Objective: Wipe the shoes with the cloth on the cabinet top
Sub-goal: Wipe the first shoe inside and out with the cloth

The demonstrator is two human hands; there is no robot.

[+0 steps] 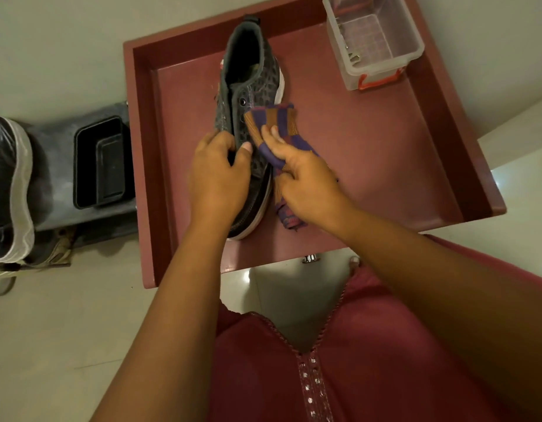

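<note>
One maroon cabinet top (370, 166), raised rim all round. On it, one dark grey shoe (248, 86), heel far, toe hidden under left hand (218, 175), which grips the front. Just right of it, one purple-and-orange cloth (271, 120), pinched in right hand (303, 178), touching the shoe's side. Far right, one clear plastic box (375, 41), top cut off. Off left, one black tray (100, 161); a second shoe (10, 190), half cropped.
</note>
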